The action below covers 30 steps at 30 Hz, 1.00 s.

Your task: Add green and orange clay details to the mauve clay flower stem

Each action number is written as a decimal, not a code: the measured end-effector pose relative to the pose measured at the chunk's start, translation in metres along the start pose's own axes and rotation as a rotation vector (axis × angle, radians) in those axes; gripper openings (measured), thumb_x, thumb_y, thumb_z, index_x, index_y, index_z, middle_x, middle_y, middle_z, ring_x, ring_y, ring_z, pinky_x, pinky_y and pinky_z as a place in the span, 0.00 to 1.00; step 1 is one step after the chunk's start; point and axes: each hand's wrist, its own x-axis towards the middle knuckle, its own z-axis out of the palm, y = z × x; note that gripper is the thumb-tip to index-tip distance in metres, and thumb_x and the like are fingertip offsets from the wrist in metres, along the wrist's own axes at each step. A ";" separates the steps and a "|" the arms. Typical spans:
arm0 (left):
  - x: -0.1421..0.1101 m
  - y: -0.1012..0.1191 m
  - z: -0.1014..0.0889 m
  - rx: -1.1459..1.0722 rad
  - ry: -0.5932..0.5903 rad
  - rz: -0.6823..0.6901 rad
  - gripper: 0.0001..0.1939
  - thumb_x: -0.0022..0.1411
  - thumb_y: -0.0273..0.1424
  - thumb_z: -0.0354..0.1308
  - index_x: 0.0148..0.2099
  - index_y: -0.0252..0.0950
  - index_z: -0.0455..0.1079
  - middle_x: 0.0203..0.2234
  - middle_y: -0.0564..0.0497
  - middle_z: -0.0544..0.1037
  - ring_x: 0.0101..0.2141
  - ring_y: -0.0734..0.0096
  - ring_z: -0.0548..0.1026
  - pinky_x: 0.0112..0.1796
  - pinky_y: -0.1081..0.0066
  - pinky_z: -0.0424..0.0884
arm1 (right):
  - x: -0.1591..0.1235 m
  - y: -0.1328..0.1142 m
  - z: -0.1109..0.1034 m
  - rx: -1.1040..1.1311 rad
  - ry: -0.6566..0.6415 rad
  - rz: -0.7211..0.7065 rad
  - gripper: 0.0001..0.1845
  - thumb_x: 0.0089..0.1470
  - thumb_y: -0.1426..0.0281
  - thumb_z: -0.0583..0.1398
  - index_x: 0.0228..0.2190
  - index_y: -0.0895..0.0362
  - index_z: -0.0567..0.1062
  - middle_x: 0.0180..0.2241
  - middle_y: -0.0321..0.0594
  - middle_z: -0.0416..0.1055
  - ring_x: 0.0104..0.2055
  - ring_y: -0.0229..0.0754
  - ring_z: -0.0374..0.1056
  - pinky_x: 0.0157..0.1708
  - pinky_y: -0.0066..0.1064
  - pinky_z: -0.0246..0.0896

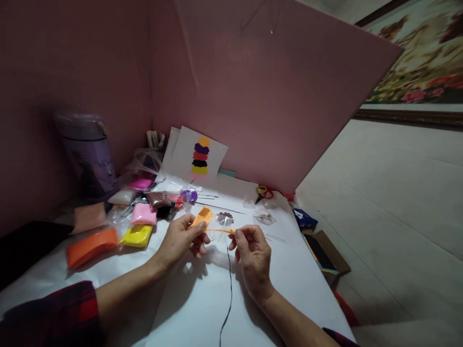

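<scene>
Orange strand (220,230), apparently soft clay, held taut above the table (307,274); the left hand (182,237) grips the packet (202,217), while the right hand (253,255) has thumb and finger pinched on the strand's far end. Should the hands part too fast, I judge the thin span could snap, and any slack might let it sag and stick to the clear bag (222,220) or black cord (230,284) nearby. Its long axis runs nearly level, left to right across the person's front, pointing from the packet towards the right fingertips.
</scene>
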 end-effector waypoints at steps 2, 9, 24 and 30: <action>0.001 -0.001 0.000 -0.003 0.008 -0.001 0.20 0.50 0.44 0.64 0.30 0.36 0.61 0.19 0.52 0.77 0.15 0.74 0.73 0.16 0.76 0.68 | 0.000 0.001 0.000 0.006 -0.022 0.044 0.14 0.59 0.59 0.59 0.30 0.56 0.68 0.24 0.35 0.72 0.17 0.30 0.60 0.14 0.21 0.56; 0.002 0.000 -0.002 0.012 0.033 0.015 0.18 0.52 0.43 0.63 0.29 0.36 0.60 0.20 0.53 0.77 0.15 0.75 0.72 0.16 0.77 0.67 | 0.003 -0.004 0.002 0.142 -0.034 0.073 0.11 0.56 0.62 0.61 0.35 0.55 0.68 0.28 0.36 0.70 0.22 0.33 0.64 0.14 0.21 0.59; 0.003 -0.001 -0.003 0.051 0.059 0.048 0.17 0.54 0.42 0.62 0.30 0.36 0.61 0.19 0.53 0.77 0.15 0.76 0.71 0.15 0.77 0.65 | 0.018 -0.010 -0.001 0.509 -0.193 0.509 0.23 0.41 0.58 0.72 0.29 0.55 0.66 0.17 0.28 0.65 0.13 0.28 0.53 0.11 0.17 0.46; 0.008 -0.005 -0.005 0.062 0.083 0.067 0.18 0.52 0.44 0.63 0.31 0.35 0.62 0.19 0.53 0.76 0.14 0.75 0.71 0.14 0.77 0.64 | 0.022 -0.005 -0.005 0.367 -0.189 0.408 0.18 0.41 0.64 0.72 0.30 0.58 0.72 0.23 0.34 0.71 0.18 0.32 0.62 0.12 0.20 0.55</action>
